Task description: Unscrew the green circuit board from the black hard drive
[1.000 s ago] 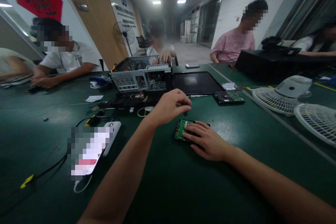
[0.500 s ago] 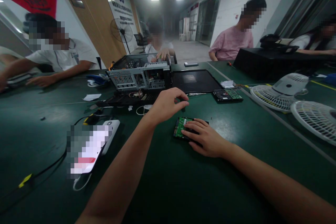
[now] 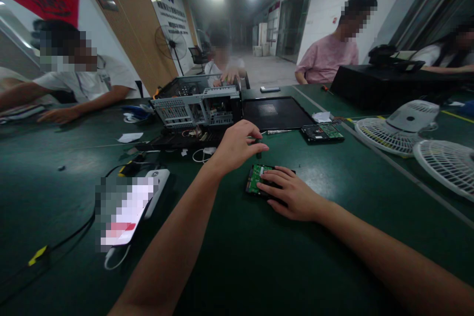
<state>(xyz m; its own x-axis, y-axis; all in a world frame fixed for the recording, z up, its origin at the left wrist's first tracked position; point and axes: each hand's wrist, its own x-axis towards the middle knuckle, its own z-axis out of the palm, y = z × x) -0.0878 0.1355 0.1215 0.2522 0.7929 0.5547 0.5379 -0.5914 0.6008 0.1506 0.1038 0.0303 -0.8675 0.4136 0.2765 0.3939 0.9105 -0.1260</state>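
A hard drive (image 3: 255,180) lies on the green table with its green circuit board facing up. Across its right part spreads my right hand (image 3: 291,193), fingers over the board and thumb along the near edge, holding it against the table. Above and just beyond the drive is my left hand (image 3: 240,147), its fingers curled and the thumb brought toward the index finger. A small dark upright piece (image 3: 258,150) shows by the left thumb; most of it is hidden, and its kind is unclear.
Behind my hands stand an opened computer case (image 3: 196,108) and a flat black panel (image 3: 276,113). A second hard drive (image 3: 322,133) lies to the right, near white fan parts (image 3: 385,136). At left are a lit phone (image 3: 129,212) and cables. Several people sit around the table.
My left hand has shifted very slightly, and the dark piece by its thumb shows more clearly. My right hand stays on the hard drive.
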